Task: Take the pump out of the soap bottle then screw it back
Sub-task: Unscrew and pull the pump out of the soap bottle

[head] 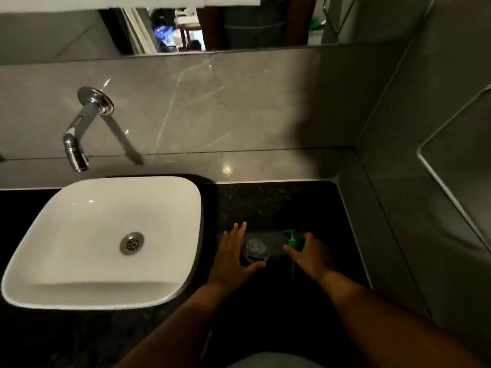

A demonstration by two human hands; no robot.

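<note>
Pump (pixel 291 240) and soap bottle (pixel 255 251) are apart on the dark tabletop (pixel 279 205): the clear bottle stands open-mouthed between the spread, empty fingers and thumb of the left hand (pixel 231 257), while the green pump, its thin tube trailing toward the person, sits just inside the loosely open fingers of the right hand (pixel 309 257), which do not clearly grip it. The next step is probably to steady the bottle with the left fingers, take the pump by its collar, guide the tube straight down into the neck, and turn only once the threads seat squarely.
</note>
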